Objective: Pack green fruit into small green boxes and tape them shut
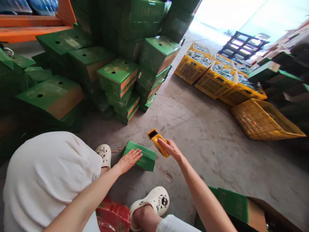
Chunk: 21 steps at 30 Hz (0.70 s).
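Note:
A small closed green carton [146, 158] lies on the floor between my feet. My left hand [130, 159] rests flat on its top, fingers stretched out and gripping nothing. Just to the right of the carton, my right hand [171, 148] is wrapped round a yellow tape dispenser [156, 141]. The dispenser is held in the air and tilted, its dark open end pointing up and left. No tape can be made out on the carton.
Stacked green cartons [118, 72] stand ahead and left, by an orange rack [36, 30]. Yellow crates [212, 85] filled with small greyish items stand ahead right, near an upended yellow crate [256, 120]. An open green carton [233, 203] is close by my right arm. A red package [113, 216] lies below me.

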{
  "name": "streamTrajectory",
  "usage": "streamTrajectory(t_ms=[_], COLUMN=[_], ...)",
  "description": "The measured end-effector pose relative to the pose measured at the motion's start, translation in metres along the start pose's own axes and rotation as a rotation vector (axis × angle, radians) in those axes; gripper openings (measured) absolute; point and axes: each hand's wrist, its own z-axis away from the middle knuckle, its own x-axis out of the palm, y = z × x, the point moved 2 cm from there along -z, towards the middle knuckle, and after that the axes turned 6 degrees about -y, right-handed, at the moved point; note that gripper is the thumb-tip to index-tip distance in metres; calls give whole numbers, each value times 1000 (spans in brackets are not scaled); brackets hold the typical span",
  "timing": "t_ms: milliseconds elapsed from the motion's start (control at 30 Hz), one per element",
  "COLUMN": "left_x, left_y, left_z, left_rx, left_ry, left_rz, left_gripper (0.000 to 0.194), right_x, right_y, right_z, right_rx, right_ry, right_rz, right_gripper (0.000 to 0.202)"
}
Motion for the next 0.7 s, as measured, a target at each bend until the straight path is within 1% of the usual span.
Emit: streamTrajectory(t_ms=[33,67,100,167,233,300,367,467,533,567,633,700], left_x=[-4,-7,-10,-14,-15,-15,-16,-22,-27,-30,-35,-41], left_y=[-3,-5,-8,-11,-13,-12,-9,-2,2,2,1,-5], left_z=[-2,-5,-8,-12,-17,-21,-23,-21,-17,-14,-8,-3], left_rx=[3,8,15,26,33,23,8,-15,-53,-84,-160,-257], left_ry=[-12,-21,-29,-41,-49,-53,-62,-74,-79,-78,-49,53], left_rz=[13,26,39,65,89,104,109,127,176,214,312,441], left_gripper=[88,88,88,86,79,69,63,65,66,63,52,42], right_x=[3,7,12,23,33,41,48,53,54,55,54,54], right_y=[-16,-28,-36,-41,-34,-23,-13,-3,0,1,1,0], right_z=[0,2,4,7,6,-1,-10,-18,-17,-15,-10,-8], right_rx=[-19,-31,-41,-68,-79,-68,-61,-66,-82,-91,-100,-100], right_ry=[-117,-191,-237,-267,-299,-337,-348,-364,-378,-381,-378,-379], right_rz=[19,52,87,111,65,16,34,65,68,72,95,118], right_gripper=[63,63,63,65,68,70,69,67,68,68,70,71])
